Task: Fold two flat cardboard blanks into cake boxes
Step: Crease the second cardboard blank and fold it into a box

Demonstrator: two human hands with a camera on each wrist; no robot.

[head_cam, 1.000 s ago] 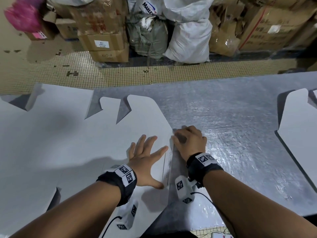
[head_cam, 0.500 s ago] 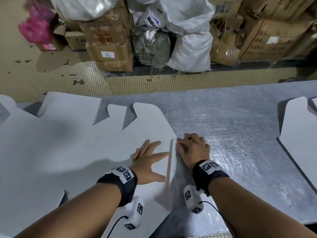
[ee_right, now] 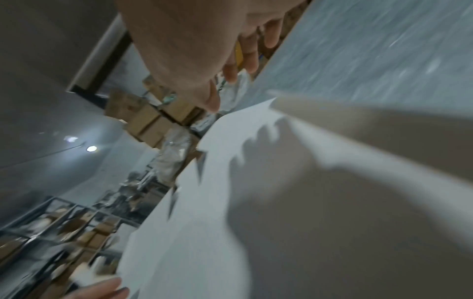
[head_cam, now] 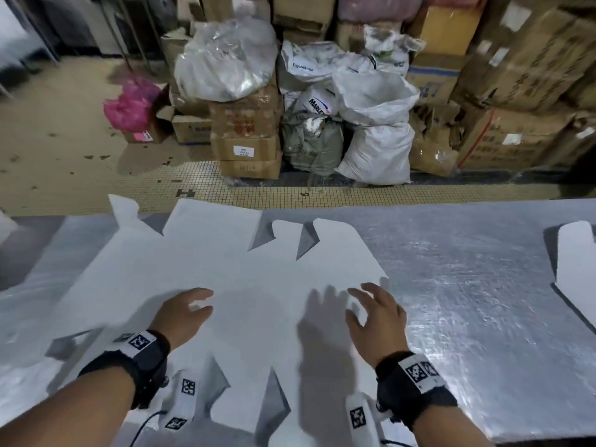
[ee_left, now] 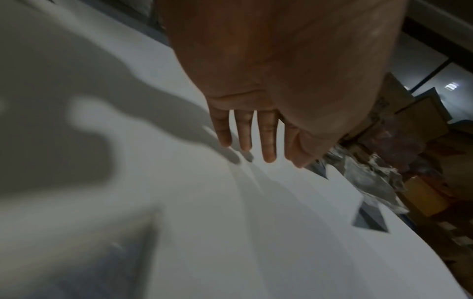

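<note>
- Head view: the white cardboard blank (head_cam: 245, 285) lies flat on the grey bench (head_cam: 467, 301), toward its left end. The left hand (head_cam: 182, 312) and the right hand (head_cam: 375, 314) are above it, fingers loose, holding nothing.
- Left wrist view: fingers (ee_left: 266, 137) straight over the blank.
- Right wrist view: fingers (ee_right: 252, 58) relaxed, near the blank's right edge.

Cardboard blank (head_cam: 245, 285) flat on desk (head_cam: 467, 301), left and centre. Second blank (head_cam: 577, 269) at desk's right edge, well apart. Left hand (head_cam: 180, 314) over first blank's middle; right hand (head_cam: 377, 314) over its right edge. Boxes (head_cam: 245, 146) and sacks (head_cam: 377, 146) on floor (head_cam: 64, 150) behind desk.
</note>
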